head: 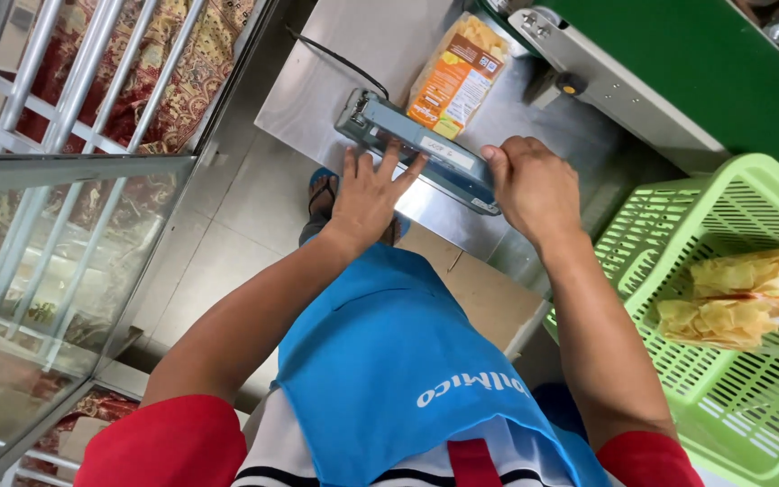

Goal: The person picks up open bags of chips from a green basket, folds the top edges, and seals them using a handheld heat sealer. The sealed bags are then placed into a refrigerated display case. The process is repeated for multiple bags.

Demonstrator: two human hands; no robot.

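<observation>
A steel tabletop (380,54) fills the upper middle of the frame, with a green machine panel (723,72) running across the upper right corner. A lime green plastic basket (678,234) takes up the right edge, and clear bags of yellow chips (741,298) lie inside it toward the right. White metal bars (65,99) over a red patterned cloth occupy the upper left, above a glass pane that covers the left side. A blue apron (389,361) hangs down the lower middle of the frame.

On the near edge of the tabletop, just above centre, lies a grey-blue heat sealer (412,144), set on a slant from upper left to lower right, with a black cord leaving its upper left end. An orange and clear bag of chips (457,77) lies flat just behind it, its near end tucked under the sealer's bar.

The left hand (367,194) rests flat with fingers spread wide, pressing down on the middle of the sealer's bar. The right hand (534,185) is curled into a loose fist over the bar's lower right end, pressing on it; whether it grips anything cannot be told. A sandalled foot (322,194) shows on the floor below the tabletop.
</observation>
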